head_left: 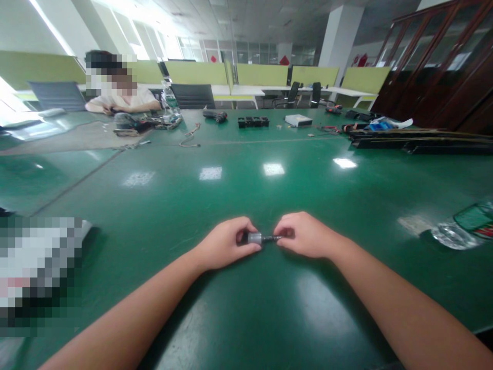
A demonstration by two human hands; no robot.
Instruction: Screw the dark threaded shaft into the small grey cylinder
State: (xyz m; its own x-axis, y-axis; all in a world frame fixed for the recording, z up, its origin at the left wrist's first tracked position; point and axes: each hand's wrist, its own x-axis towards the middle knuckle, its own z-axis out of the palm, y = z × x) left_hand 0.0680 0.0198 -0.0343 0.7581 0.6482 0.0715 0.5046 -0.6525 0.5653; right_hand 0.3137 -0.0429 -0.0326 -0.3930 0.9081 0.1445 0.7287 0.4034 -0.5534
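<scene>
Over the green table [246, 190], near the middle of the view, a small cylindrical part [254, 238] with a grey barrel and a thin dark shaft lies horizontally between my hands. My left hand [233, 242] is curled round the grey barrel, thumb below and fingers above. At the other end, my right hand [302, 235] pinches the tip of the dark shaft between thumb and fingers. Part of the barrel's left end is hidden inside my left hand.
A plastic bottle [458, 234] lies at the right edge. A blurred-out box-like object [38, 262] sits at the left. Toward the far edge are black blocks [253, 122], a white box [298, 121] and dark panels [419, 141]. A person [123, 97] sits across the table.
</scene>
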